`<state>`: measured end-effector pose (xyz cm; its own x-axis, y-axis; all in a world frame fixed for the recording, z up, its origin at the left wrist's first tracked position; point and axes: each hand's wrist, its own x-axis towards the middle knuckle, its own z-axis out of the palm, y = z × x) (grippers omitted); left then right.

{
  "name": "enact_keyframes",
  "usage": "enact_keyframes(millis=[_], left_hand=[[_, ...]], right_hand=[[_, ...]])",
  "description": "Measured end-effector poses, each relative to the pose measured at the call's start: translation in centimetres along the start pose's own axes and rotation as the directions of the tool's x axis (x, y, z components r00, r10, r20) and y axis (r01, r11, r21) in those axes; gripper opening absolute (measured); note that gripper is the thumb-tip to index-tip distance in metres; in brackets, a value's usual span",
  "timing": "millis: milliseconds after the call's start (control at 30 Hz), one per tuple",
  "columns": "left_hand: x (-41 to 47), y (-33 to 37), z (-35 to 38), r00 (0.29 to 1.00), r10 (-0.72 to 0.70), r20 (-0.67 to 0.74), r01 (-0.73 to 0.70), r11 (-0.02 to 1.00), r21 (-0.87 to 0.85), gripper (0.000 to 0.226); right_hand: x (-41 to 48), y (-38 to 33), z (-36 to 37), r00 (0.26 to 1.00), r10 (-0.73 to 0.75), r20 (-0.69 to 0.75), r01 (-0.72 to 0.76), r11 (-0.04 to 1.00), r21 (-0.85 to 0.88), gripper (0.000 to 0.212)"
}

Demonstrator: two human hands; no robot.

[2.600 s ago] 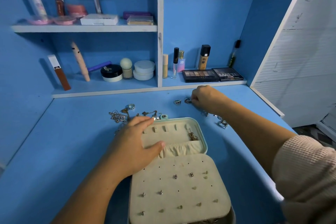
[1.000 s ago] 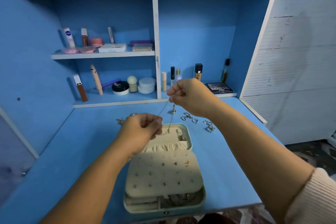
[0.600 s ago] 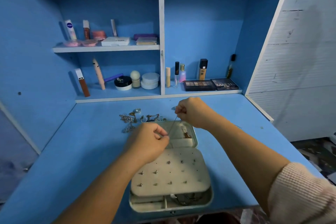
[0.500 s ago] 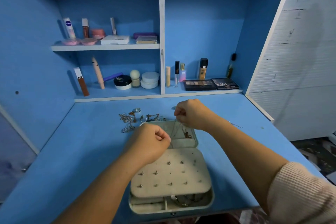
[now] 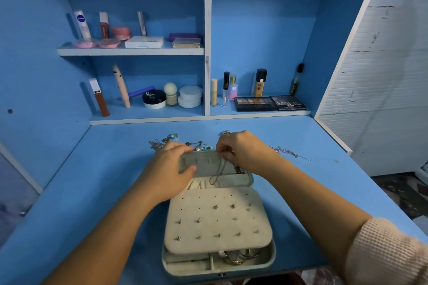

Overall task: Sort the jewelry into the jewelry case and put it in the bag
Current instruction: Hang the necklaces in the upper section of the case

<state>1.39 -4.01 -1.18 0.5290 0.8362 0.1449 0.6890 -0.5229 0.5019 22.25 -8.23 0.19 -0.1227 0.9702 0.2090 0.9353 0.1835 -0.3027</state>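
An open pale green jewelry case (image 5: 264,261) lies on the blue desk, its cream earring panel (image 5: 217,222) studded with several earrings. My left hand (image 5: 168,169) grips the left edge of the raised lid (image 5: 203,163), fingers over its top, thumb on its inner face. My right hand (image 5: 240,150) pinches a thin chain necklace (image 5: 218,173) at the lid's top edge. The chain hangs in a loop down over the lid's gathered pocket. Loose jewelry (image 5: 162,143) lies behind the case, and more chains (image 5: 289,152) lie to the right.
The desk's back shelves hold cosmetics: eyeshadow palettes (image 5: 269,103), bottles, jars (image 5: 190,99) and tubes. A white slatted panel (image 5: 382,76) closes off the right side. The desk's front edge runs just below the case.
Both hands have come down from above the case to its lid. My left hand has let go of the chain and taken the lid. My right hand still holds the chain.
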Motion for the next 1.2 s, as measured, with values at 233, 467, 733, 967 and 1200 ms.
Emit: enact_keyframes(millis=[233,467,733,967,1200], left_hand=[[0.2,-1.3,1.1,0.999,0.014,-0.038,-0.017,0.997,-0.080,0.042],[0.1,-2.0,2.0,0.993,-0.010,-0.114,-0.010,0.986,-0.169,0.034],[0.2,-2.2,2.1,0.989,-0.008,-0.144,-0.017,0.986,-0.168,0.033],[0.3,-2.2,2.3,0.987,-0.004,-0.160,-0.022,0.987,-0.162,0.034],[0.2,-2.2,2.2,0.988,0.000,-0.154,-0.027,0.985,-0.171,0.033]], right_hand=[[-0.1,0.3,0.7,0.999,0.045,0.021,-0.040,0.978,-0.203,0.010],[-0.6,-0.4,0.1,0.991,0.089,0.103,-0.048,0.936,-0.350,0.014],[-2.3,-2.0,-1.5,0.984,0.025,0.177,0.034,0.947,-0.319,0.020],[-1.1,-1.9,-1.5,0.947,0.059,0.314,0.057,0.936,-0.346,0.016],[-0.3,-2.5,-2.6,0.844,0.166,0.509,0.024,0.938,-0.346,0.026]])
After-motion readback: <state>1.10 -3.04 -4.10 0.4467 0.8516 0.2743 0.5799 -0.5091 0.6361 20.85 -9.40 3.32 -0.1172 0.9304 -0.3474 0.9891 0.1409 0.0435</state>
